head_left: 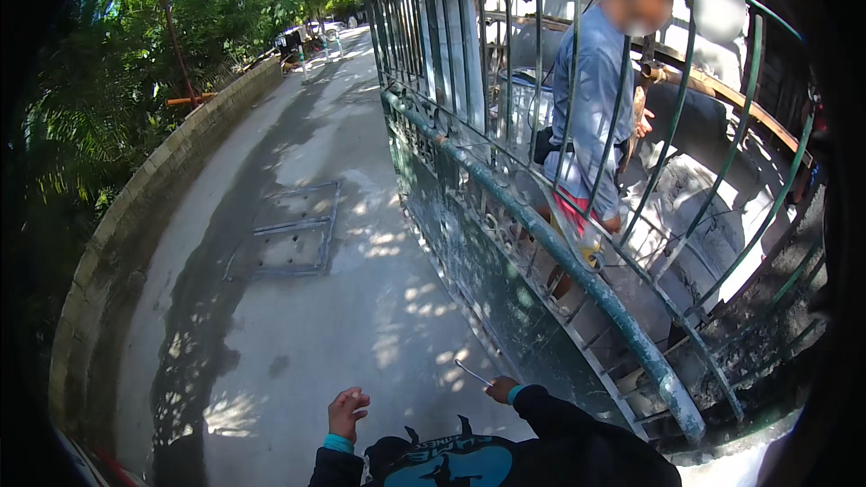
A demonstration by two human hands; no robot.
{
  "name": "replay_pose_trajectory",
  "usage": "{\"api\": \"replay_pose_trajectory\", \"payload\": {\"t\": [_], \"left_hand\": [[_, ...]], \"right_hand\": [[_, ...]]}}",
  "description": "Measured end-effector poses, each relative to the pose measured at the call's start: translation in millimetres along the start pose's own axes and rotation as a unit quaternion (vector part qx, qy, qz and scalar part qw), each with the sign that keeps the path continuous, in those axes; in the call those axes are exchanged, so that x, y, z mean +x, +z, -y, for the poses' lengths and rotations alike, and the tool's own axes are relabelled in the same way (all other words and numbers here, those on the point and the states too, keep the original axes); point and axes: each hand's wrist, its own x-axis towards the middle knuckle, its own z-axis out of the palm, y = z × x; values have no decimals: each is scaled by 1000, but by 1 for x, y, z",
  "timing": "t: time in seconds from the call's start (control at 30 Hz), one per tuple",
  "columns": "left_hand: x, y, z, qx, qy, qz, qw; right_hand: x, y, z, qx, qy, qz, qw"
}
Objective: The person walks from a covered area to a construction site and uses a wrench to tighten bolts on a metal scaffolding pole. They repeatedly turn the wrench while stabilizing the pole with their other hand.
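Note:
My right hand [502, 389] is closed around one end of a thin pale stick [473, 371], which points up and to the left. Its exact kind is too small to tell. My left hand [347, 413] is raised in front of my body, fingers loosely bent and apart, with nothing visible in it. Both hands are over the concrete path, and dark sleeves with turquoise cuffs end at my wrists. Closest to my right hand is the green metal gate [541, 334], set apart from it by a small gap.
Behind the bars stands a person [591, 90] in a grey-blue long-sleeved shirt, near a plastic bag [577, 221]. A low block wall [180, 131] borders the path on the left, beside trees. Rectangular covers [287, 230] are set into the concrete [316, 325].

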Motion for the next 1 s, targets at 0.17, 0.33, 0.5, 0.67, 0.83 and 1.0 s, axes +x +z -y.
{"api": "replay_pose_trajectory", "payload": {"t": [0.17, 0.33, 0.5, 0.67, 0.83, 1.0], "left_hand": [[114, -168, 157, 358, -412, 18, 838], [270, -202, 101, 380, -444, 65, 809], [540, -215, -21, 335, -388, 28, 858], [841, -191, -127, 223, -211, -18, 952], [1060, -148, -187, 163, -134, 50, 976], [1165, -142, -208, 377, -290, 131, 870]], "right_hand": [[166, -116, 71, 75, -7, -60, 995], [268, -104, 70, 109, 236, 75, 963], [346, -115, 78, 43, 248, 175, 952], [497, -165, 99, 71, 253, 176, 949], [729, -264, 145, -16, 139, 160, 977], [944, -462, 228, 125, 169, 87, 974]]}}
